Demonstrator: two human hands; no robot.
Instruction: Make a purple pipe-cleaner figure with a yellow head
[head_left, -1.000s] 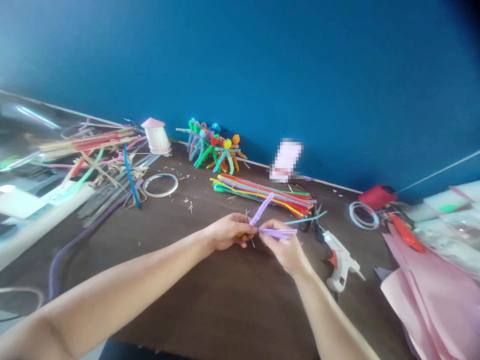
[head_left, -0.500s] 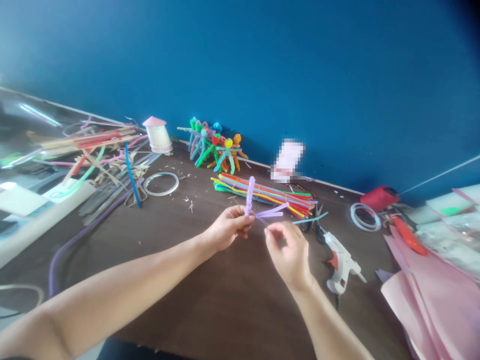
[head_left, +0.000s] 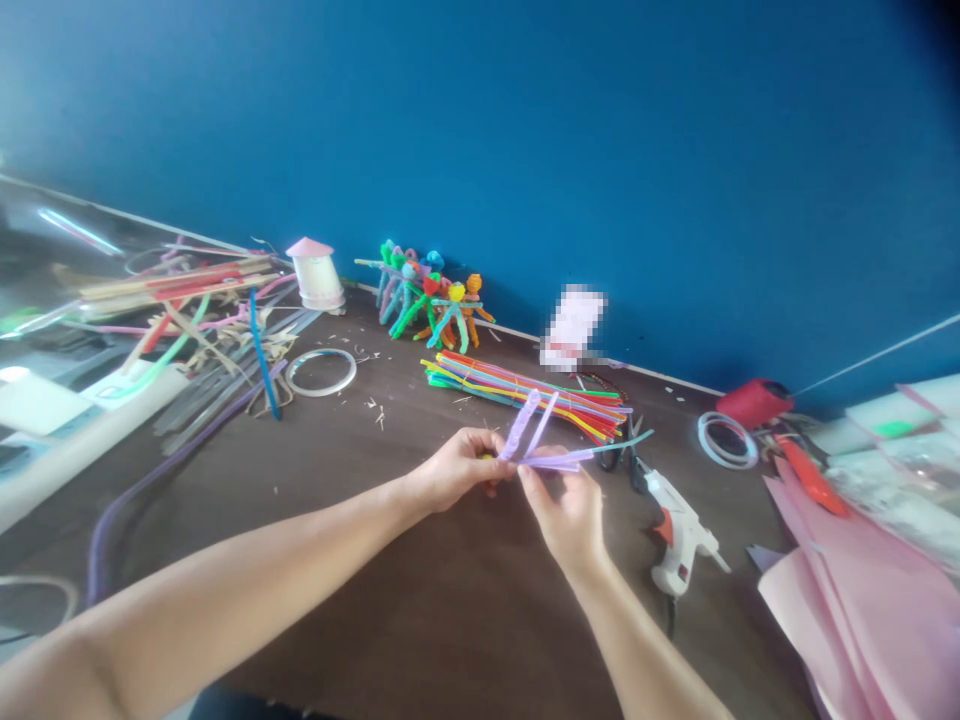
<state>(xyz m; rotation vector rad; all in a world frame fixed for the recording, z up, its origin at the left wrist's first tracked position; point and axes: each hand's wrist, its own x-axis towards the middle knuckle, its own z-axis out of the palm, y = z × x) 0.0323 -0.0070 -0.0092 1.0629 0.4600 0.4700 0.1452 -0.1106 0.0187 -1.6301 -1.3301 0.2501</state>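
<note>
My left hand [head_left: 457, 468] grips the base of a lilac pipe cleaner figure [head_left: 525, 438], with a small yellow piece [head_left: 487, 456] showing at my fingers. My right hand [head_left: 566, 512] pinches the lilac strands where they stick out to the right. Two lilac stems rise from the hold, and a thin teal pipe cleaner [head_left: 622, 444] runs out past my right fingers. Both hands touch the same piece, and my fingers hide its middle.
A bundle of multicoloured pipe cleaners [head_left: 525, 400] lies beyond my hands. Finished pipe cleaner figures [head_left: 427, 305] stand by the blue wall. Scissors [head_left: 619, 460] and a white hot glue gun [head_left: 675, 530] lie to the right, beside pink paper [head_left: 855, 600].
My right hand has closed back onto the lilac strands after being apart from them. The upright lilac stem now leans right, and the hands are closer together.
</note>
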